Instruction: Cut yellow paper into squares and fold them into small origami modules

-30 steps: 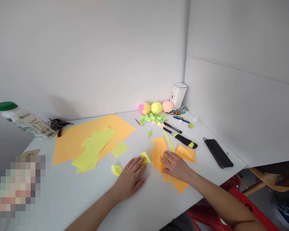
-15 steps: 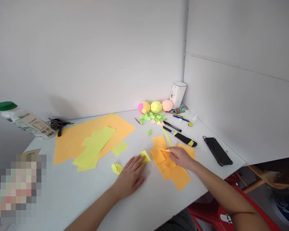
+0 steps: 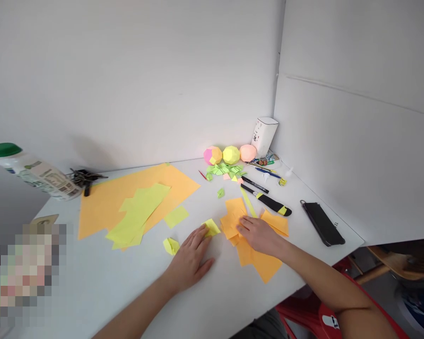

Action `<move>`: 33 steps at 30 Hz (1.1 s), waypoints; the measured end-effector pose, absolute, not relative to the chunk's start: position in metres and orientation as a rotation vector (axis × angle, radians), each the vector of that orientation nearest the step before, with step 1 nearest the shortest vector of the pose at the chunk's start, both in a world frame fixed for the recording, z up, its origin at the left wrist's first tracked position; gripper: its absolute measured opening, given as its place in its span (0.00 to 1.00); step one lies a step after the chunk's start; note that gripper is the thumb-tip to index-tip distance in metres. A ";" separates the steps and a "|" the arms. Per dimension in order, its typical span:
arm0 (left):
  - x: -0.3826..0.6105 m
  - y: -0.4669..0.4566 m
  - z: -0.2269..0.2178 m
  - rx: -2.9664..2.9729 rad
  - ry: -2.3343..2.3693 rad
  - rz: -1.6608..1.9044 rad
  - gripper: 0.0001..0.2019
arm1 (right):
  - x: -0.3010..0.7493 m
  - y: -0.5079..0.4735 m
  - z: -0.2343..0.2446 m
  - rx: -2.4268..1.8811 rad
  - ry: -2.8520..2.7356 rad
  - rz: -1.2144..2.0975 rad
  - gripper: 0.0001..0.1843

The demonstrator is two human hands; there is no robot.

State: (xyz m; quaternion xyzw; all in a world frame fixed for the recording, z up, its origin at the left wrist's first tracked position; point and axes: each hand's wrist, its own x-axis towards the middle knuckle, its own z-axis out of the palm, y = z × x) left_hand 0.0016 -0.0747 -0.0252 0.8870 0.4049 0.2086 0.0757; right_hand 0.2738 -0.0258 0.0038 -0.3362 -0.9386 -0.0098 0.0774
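Observation:
My left hand [image 3: 191, 254] lies flat and open on the white table [image 3: 92, 282], its fingertips touching a small folded yellow paper piece [image 3: 211, 228]. My right hand [image 3: 258, 234] rests palm down, fingers spread, on a heap of orange paper squares [image 3: 254, 254]. Another crumpled yellow piece [image 3: 171, 246] sits just left of my left hand. A yellow paper strip [image 3: 248, 202] lies beyond the orange heap.
A large orange sheet [image 3: 106, 202] with yellow-green sheets [image 3: 137, 214] on it lies at the left. Three paper balls [image 3: 230, 154], green scraps, pens, a black-yellow cutter [image 3: 272, 204], a phone [image 3: 322, 222], keys [image 3: 85, 179], a bottle [image 3: 35, 175] and a white box [image 3: 265, 135] surround them.
My right hand, which had pinched an orange piece further right half a second ago, has come back left and lies flat on the orange heap. The left hand has stayed in place.

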 end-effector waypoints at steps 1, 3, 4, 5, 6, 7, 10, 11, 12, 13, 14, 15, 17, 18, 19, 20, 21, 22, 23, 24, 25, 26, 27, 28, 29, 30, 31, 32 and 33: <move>0.002 -0.075 -0.025 2.642 1.221 0.639 0.22 | 0.275 -0.023 0.003 -0.998 -2.750 -0.001 0.23; 0.002 -0.076 -0.025 2.607 1.244 0.671 0.21 | 0.278 -0.018 0.002 -1.007 -2.602 0.143 0.22; 0.002 -0.076 -0.026 2.595 1.257 0.682 0.21 | 0.280 -0.016 0.003 -1.045 -2.512 0.245 0.21; 0.002 -0.076 -0.027 2.588 1.270 0.685 0.22 | 0.282 -0.015 0.003 -1.105 -2.411 0.354 0.19; 0.001 -0.076 -0.027 2.588 1.280 0.678 0.23 | 0.283 -0.015 0.004 -1.175 -2.302 0.460 0.17; 0.001 -0.076 -0.028 2.595 1.287 0.664 0.24 | 0.285 -0.015 0.005 -1.243 -2.189 0.554 0.15; 0.001 -0.076 -0.031 2.636 1.284 0.613 0.26 | 0.286 -0.013 0.007 -1.330 -1.890 0.704 0.14; 0.001 -0.076 -0.031 2.650 1.285 0.611 0.26 | 0.286 -0.011 0.006 -1.323 -1.829 0.706 0.15; 0.002 -0.076 -0.032 2.660 1.290 0.617 0.26 | 0.286 -0.010 0.006 -1.312 -1.792 0.689 0.15; 0.002 -0.075 -0.033 2.666 1.304 0.633 0.26 | 0.285 -0.008 0.005 -1.300 -1.786 0.658 0.15; 0.002 -0.074 -0.034 2.666 1.324 0.650 0.26 | 0.284 -0.006 0.004 -1.289 -1.812 0.620 0.14; 0.003 -0.073 -0.035 2.665 1.337 0.667 0.25 | 0.282 -0.004 0.003 -1.274 -1.871 0.581 0.14; 0.004 -0.072 -0.035 2.657 1.351 0.694 0.24 | 0.278 -0.003 0.001 -1.217 -2.037 0.504 0.16; 0.004 -0.072 -0.035 2.650 1.352 0.704 0.23 | 0.275 -0.003 0.001 -1.177 -2.121 0.466 0.17; 0.005 -0.072 -0.034 2.640 1.357 0.710 0.23 | 0.273 -0.005 0.001 -1.130 -2.195 0.430 0.18; 0.005 -0.072 -0.033 2.626 1.368 0.711 0.22 | 0.270 -0.007 0.002 -1.085 -2.258 0.398 0.19; 0.006 -0.072 -0.032 2.608 1.386 0.711 0.22 | 0.268 -0.009 0.003 -1.042 -2.316 0.371 0.20; 0.006 -0.072 -0.032 2.589 1.403 0.712 0.21 | 0.266 -0.012 0.005 -1.007 -2.373 0.352 0.21; 0.007 -0.071 -0.031 2.570 1.416 0.715 0.20 | 0.264 -0.014 0.006 -0.979 -2.432 0.343 0.21; 0.007 -0.070 -0.031 2.550 1.426 0.721 0.20 | 0.263 -0.016 0.008 -0.960 -2.487 0.338 0.19; 0.007 -0.069 -0.030 2.531 1.430 0.732 0.19 | 0.262 -0.019 0.009 -0.949 -2.534 0.331 0.17; 0.008 -0.067 -0.030 2.513 1.428 0.747 0.18 | 0.261 -0.020 0.011 -0.949 -2.568 0.321 0.16; 0.008 -0.066 -0.030 2.493 1.426 0.765 0.17 | 0.260 -0.022 0.011 -0.952 -2.596 0.304 0.17; 0.008 -0.064 -0.030 2.474 1.424 0.783 0.16 | 0.259 -0.023 0.011 -0.959 -2.616 0.281 0.19; 0.007 -0.063 -0.030 2.455 1.421 0.801 0.15 | 0.258 -0.024 0.011 -0.966 -2.625 0.255 0.21; 0.007 -0.061 -0.030 2.436 1.416 0.816 0.15 | 0.257 -0.025 0.010 -0.970 -2.629 0.228 0.22; 0.007 -0.061 -0.030 2.419 1.409 0.828 0.15 | 0.255 -0.025 0.008 -0.968 -2.630 0.208 0.21; 0.007 -0.060 -0.029 2.404 1.403 0.838 0.15 | 0.254 -0.024 0.006 -0.964 -2.627 0.192 0.19; 0.007 -0.059 -0.029 2.391 1.397 0.848 0.14 | 0.252 -0.024 0.004 -0.956 -2.617 0.181 0.17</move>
